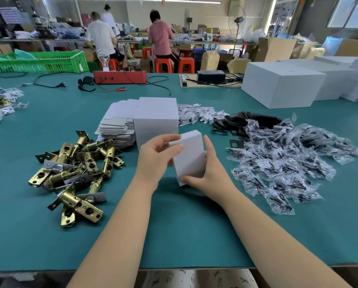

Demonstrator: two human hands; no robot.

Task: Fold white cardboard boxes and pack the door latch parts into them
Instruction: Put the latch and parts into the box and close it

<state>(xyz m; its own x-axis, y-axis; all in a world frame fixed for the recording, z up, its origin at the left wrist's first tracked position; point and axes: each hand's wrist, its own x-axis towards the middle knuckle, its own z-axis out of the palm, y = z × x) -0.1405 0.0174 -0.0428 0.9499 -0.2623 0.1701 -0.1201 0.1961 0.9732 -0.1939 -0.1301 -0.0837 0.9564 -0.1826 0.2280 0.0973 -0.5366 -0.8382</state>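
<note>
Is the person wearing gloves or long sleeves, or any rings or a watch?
No gloves. Both the left hand and the right hand are bare, and so are both forearms right down to the bottom edge of the picture, so no sleeve shows. No ring, watch or bracelet is visible on the fingers or wrists. The fingernails look short and unpainted.

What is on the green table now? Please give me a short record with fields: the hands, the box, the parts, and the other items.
left hand: grips the upper left edge of the small white box
right hand: grips the box's right side and lower corner
box state: held above the table, tilted
brass latches: loose pile, left of the hands
flat box blanks: stack behind the latches
screw bags: clear packets heaped on the right
black plates: row behind the bags
</note>
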